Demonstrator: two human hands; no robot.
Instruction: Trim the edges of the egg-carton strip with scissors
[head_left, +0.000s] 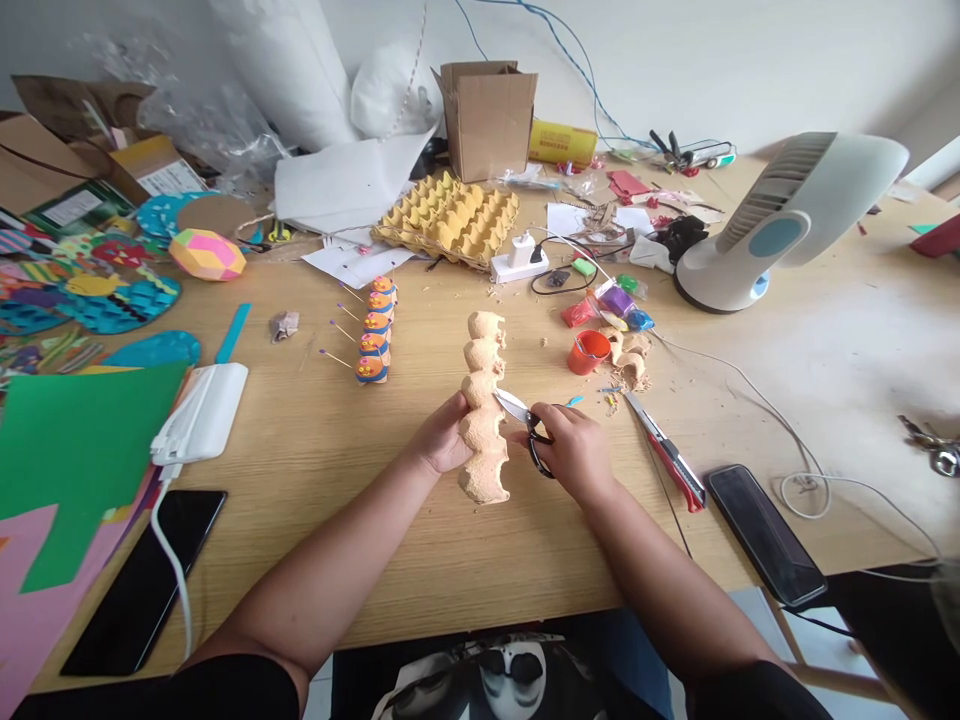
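Observation:
A pale orange strip of egg-carton cups (484, 440) runs upright through the middle of the view, above the table. My left hand (448, 435) grips it from the left side, around the middle cups; some of its fingers are hidden behind the strip. In my right hand (576, 450) is a pair of scissors (517, 407) with black handles, and their blades meet the strip's right edge near the middle cup. That edge looks ragged. To the left stands a painted egg-carton caterpillar (373, 345), orange and blue, with purple-tipped sticks poking out.
A red cup (588, 352), carton scraps (630, 355) and a utility knife (667, 455) lie right of the strip. Phones (765, 533) flank both arms. Behind are a yellow egg tray (454, 220), a cardboard box (489, 120) and a white fan (780, 230). Cables cross the right side.

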